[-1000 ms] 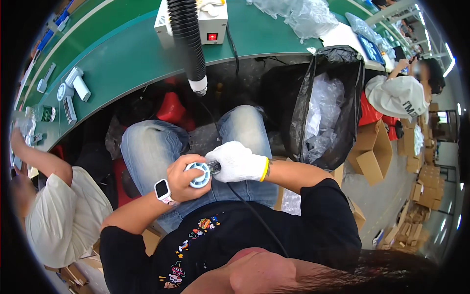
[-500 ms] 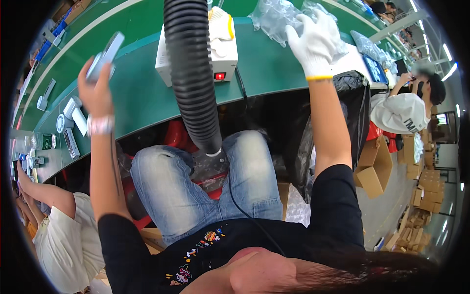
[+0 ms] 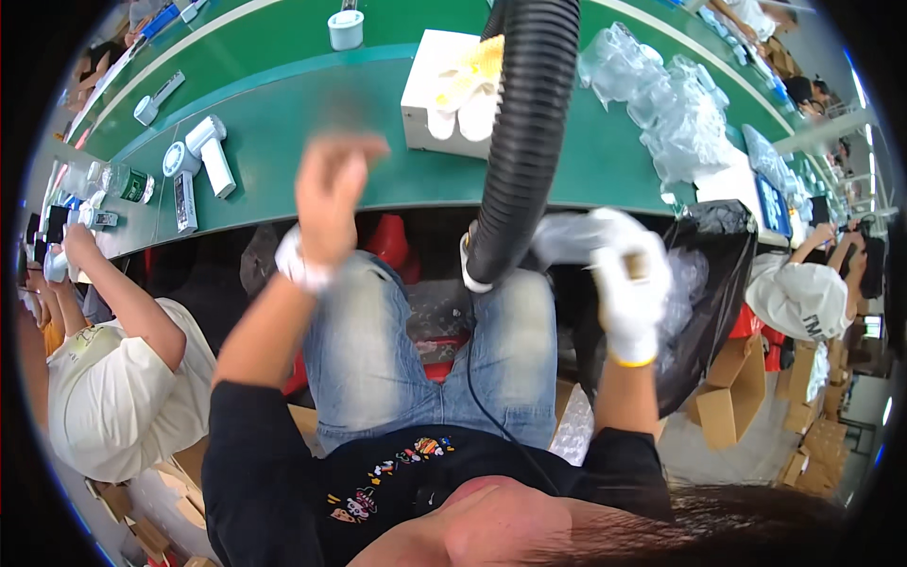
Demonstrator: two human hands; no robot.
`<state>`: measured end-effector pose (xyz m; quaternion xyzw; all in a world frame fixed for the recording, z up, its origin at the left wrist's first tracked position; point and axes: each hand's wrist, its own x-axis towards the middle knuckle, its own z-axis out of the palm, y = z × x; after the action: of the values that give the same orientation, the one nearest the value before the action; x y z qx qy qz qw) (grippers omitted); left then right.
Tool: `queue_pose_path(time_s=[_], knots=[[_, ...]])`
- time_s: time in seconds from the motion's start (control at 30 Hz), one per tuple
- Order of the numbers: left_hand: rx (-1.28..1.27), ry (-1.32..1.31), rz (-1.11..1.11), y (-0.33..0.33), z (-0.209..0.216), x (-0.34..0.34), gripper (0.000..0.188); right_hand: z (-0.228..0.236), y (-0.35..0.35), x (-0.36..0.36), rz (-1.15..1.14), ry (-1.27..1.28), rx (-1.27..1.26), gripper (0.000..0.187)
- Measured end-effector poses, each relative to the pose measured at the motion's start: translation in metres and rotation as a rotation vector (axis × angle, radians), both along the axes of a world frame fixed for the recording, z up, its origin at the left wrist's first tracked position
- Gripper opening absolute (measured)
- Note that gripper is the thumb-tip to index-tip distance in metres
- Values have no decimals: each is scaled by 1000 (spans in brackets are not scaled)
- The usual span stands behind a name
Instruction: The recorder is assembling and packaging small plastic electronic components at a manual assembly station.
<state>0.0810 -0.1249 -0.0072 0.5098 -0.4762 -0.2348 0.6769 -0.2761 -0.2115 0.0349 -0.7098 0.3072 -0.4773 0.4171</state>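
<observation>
My bare left hand (image 3: 326, 203) is above the near edge of the green table (image 3: 274, 170), blurred, with fingers apart and nothing seen in them. In a white glove with a yellow cuff, my right hand (image 3: 631, 283) grips a clear plastic bag (image 3: 567, 238), which trails leftward over my lap, blurred. On the green belt beyond stands a pale blue-grey handheld device with a round head (image 3: 346, 30). More clear plastic bags (image 3: 680, 123) lie heaped on the table at the right. A white box (image 3: 444, 113) carries a white and yellow glove (image 3: 465, 90).
A black ribbed hose (image 3: 529, 132) hangs before me down to my knees. White device parts (image 3: 208, 156) lie at the table's left, near a clear bottle (image 3: 123, 181). A black bin bag (image 3: 718, 274) hangs at the right above an open carton (image 3: 727, 397). People sit on either side.
The device has left my left hand, and a similar one now stands on the belt. My right hand has drawn back from the heap toward my lap with a bag. The view has shifted.
</observation>
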Motion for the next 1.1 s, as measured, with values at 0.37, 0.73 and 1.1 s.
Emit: queue_pose_path(time_s=[0.37,0.73,1.1], knots=[[1,764,-185,71,-58,-128,44,-102,94,109,212,145,402,52],[242,584,-187,69,-57,-94,27,-120,100,24,87,-90,566,55],[604,969,-256,129,-58,-133,26,-107,112,106,447,-265,762,67]])
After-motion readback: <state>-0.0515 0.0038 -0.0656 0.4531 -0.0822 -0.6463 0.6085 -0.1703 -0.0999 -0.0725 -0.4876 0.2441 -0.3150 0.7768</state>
